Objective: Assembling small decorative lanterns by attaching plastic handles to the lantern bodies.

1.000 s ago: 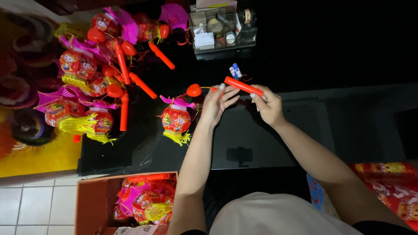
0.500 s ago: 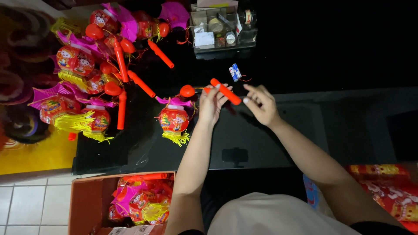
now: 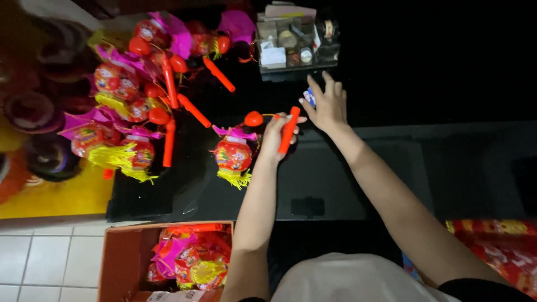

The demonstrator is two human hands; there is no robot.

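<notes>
Left fingers: the left hand [image 3: 278, 136] was curled shut around a slim orange plastic handle stick [image 3: 288, 131], which stood nearly upright in the grip, tipped toward one o'clock.

Right fingers: the right hand [image 3: 326, 104] lay spread, fingers apart and gripping nothing, its fingertips over a small blue-and-white packet [image 3: 309, 97]; whether they touched it was hard to tell in the dim light.

Stick and lantern: a thin cord ran from the stick toward ten o'clock to a round red plastic cap [image 3: 253, 118]; just beside the left hand, at eight o'clock, a small red paper lantern with a yellow tassel and pink top [image 3: 233, 156] lay on the glossy black tabletop [image 3: 335, 179].

Twelve o'clock: a clear plastic organiser tray of small bottles and boxes [image 3: 296, 42] stood at the far edge, near the right hand.

Ten o'clock: a heap of similar red and pink lanterns with orange sticks [image 3: 140, 95] lay well apart from both hands.

Seven o'clock: an open brown cardboard box [image 3: 120, 257] on the tiled floor held more lanterns.
</notes>
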